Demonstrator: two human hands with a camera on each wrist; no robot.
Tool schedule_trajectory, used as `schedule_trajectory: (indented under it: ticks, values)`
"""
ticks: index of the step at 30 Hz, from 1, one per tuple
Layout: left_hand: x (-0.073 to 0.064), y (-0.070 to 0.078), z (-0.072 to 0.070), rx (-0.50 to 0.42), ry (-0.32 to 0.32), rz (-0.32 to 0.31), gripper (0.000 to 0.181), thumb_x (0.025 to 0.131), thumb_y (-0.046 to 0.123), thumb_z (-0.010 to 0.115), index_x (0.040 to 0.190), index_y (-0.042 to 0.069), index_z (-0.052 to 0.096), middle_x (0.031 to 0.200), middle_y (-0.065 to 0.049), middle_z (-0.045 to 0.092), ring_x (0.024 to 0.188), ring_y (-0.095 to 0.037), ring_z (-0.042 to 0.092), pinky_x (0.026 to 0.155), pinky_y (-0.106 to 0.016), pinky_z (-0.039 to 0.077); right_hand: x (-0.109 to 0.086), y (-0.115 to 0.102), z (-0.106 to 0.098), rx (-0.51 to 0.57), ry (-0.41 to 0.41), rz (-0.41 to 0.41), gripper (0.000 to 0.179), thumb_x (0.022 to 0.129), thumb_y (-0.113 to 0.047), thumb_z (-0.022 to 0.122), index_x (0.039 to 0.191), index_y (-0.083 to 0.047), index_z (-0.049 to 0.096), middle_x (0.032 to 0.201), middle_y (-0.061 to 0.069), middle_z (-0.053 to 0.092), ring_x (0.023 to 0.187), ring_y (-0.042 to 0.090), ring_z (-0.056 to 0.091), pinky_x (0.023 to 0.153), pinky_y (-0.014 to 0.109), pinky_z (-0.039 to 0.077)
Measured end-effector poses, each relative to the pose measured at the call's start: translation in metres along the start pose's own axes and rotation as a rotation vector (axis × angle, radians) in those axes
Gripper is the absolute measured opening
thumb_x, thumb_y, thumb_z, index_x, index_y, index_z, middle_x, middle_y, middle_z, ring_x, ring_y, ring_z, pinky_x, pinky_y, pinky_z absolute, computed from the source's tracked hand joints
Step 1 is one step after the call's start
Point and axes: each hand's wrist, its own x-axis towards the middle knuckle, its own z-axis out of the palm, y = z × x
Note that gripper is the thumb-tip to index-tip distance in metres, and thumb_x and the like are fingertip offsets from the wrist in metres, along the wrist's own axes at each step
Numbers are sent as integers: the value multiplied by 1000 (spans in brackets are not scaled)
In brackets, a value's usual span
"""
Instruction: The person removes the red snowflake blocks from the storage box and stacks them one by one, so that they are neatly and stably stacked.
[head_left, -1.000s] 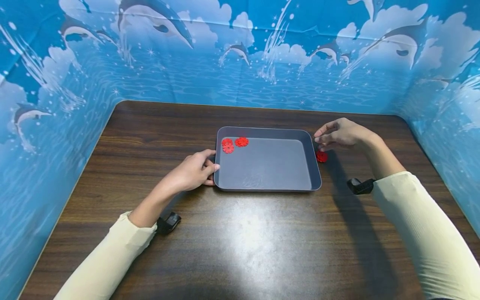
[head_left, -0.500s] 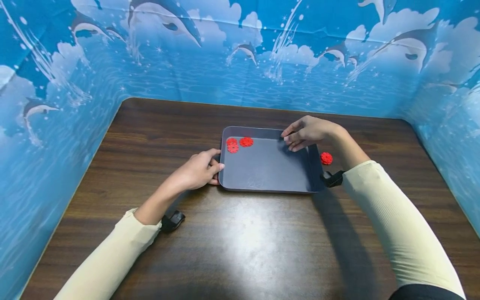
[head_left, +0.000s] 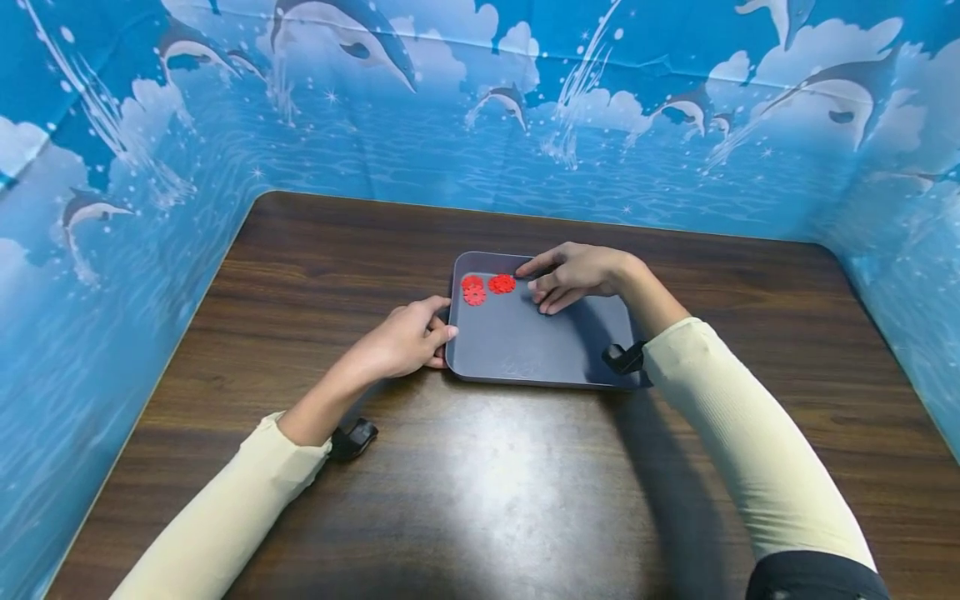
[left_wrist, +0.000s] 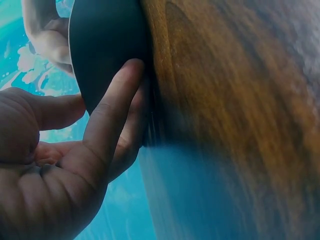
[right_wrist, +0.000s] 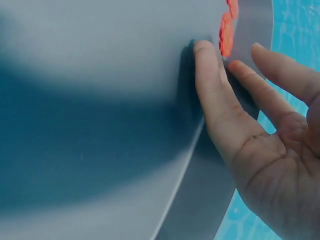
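A shallow grey tray (head_left: 510,346) lies on the table. At its left wall my left hand (head_left: 405,340) grips it, thumb over the rim and fingers (left_wrist: 112,112) along the outer side. Red notched plastic discs lie near the tray's far left corner: an overlapping pair (head_left: 474,296) and a small cluster (head_left: 502,284) to its right. Over the far middle of the tray is my right hand (head_left: 576,275), palm down, its fingers loosely extended and holding nothing. In the right wrist view, its fingertips are close to the red discs (right_wrist: 226,35), low over the tray floor.
The dark wooden table (head_left: 337,258) extends all round the tray. A blue curtain with dolphins (head_left: 412,158) stands along its back and sides. Black wrist cameras (head_left: 352,440) are strapped to both forearms; the right one (head_left: 624,358) hangs over the tray's right side.
My right hand has moved left from the red discs beside the tray, over its right wall, to beside the discs inside. The discs outside are now hidden behind the right arm. My left hand stays put.
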Motion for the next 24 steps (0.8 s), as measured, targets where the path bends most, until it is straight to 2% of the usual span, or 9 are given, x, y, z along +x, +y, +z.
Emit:
schedule_trajectory:
  ticks: [5, 13, 19, 24]
  values:
    - [0, 1, 0, -1, -3, 0, 62, 116, 17, 51, 170, 0, 25, 124, -22, 66, 92, -22, 76, 82, -30, 70, 7, -5, 9, -46, -9, -12, 58, 110, -7, 62, 165, -17, 46, 118, 15, 65, 94, 19, 73, 93, 36, 69]
    - [0, 0, 1, -4, -3, -13, 63, 116, 17, 51, 170, 0, 24, 125, -23, 66, 92, -22, 76, 82, -29, 70, 11, -11, 18, -106, 48, -26, 42, 108, -3, 62, 150, -7, 59, 106, 16, 67, 89, 20, 74, 87, 36, 70]
    - [0, 1, 0, -5, 1, -22, 63, 116, 17, 52, 170, 1, 25, 127, -22, 67, 95, -22, 77, 81, -29, 70, 16, -17, 27, -177, 99, -66, 42, 107, -5, 65, 149, -7, 61, 101, 16, 73, 84, 21, 75, 85, 37, 71]
    - [0, 2, 1, -2, 3, -24, 63, 116, 18, 52, 170, 1, 25, 127, -22, 67, 95, -22, 78, 81, -28, 70, 22, -21, 36, -234, 173, -66, 30, 103, -7, 73, 132, -5, 69, 94, 14, 76, 80, 20, 75, 81, 36, 71]
